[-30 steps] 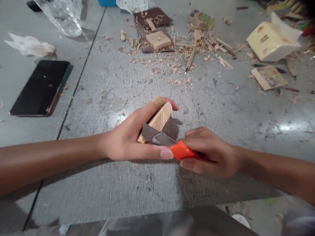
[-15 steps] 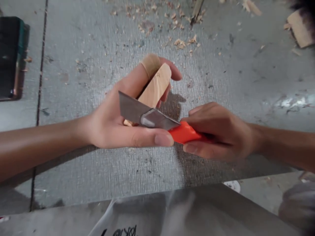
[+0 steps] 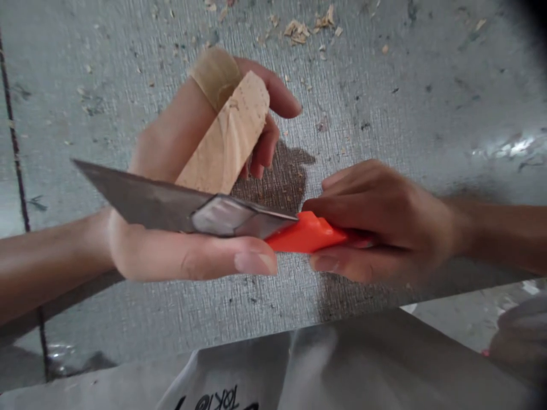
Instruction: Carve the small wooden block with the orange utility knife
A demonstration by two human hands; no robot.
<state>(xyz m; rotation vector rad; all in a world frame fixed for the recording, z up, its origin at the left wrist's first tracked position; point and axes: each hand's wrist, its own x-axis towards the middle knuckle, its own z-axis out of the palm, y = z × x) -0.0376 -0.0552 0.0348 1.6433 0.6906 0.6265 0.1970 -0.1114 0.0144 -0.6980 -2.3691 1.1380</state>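
My left hand [image 3: 171,134] grips a pale piece of wood [image 3: 233,134] with a rounded upper end, its fingers curled behind it. A tan bandage [image 3: 216,77] wraps one finger of this hand. In my right hand [image 3: 384,219] is a utility knife [image 3: 307,230] with an orange handle and a wide grey blade. The blade [image 3: 166,208] lies across the lower part of the wood and points left. My left thumb runs along the blade's near side, its tip close to the orange handle. The wood's lower end is hidden behind the blade and thumb.
Wood shavings [image 3: 298,31] are scattered on the grey textured table [image 3: 397,125] beyond my hands. A dark seam [image 3: 17,165] runs down the table's left side. Grey cloth with black lettering [image 3: 239,370] covers the near edge, at my body.
My view has moved closer, so the hands, wood and knife look larger. The blade now reaches further left. The phone at the left and the wooden block at the right have left view.
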